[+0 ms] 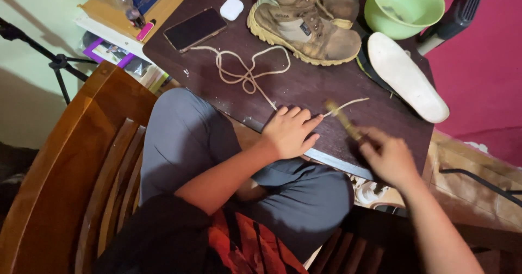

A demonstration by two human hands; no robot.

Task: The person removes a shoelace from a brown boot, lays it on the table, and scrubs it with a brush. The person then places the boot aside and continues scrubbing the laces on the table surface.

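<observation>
Two bare hands work over the dark brown wooden table [304,83], my landmark here. On its far edge stand the tan, dirt-caked leather work boots [304,24], heavy and stiff by my guess. Off the table's right corner lies a white foam insole [405,75], with a light green plastic bowl [405,5] beyond it. Toward the table's left far corner sit a black smartphone [194,29] and a small white earbud case [231,8].

The long beige cord bootlace [247,70] loops across the table's middle, its end running to the near edge. I judge it light, limp and a little rough; best taken near the tip.

My left hand [288,132] lies flat, fingers pinning the lace against the table. My right hand [389,157] is closed on a small tan brush-like tool [342,119], blurred, just beside the lace end.
</observation>
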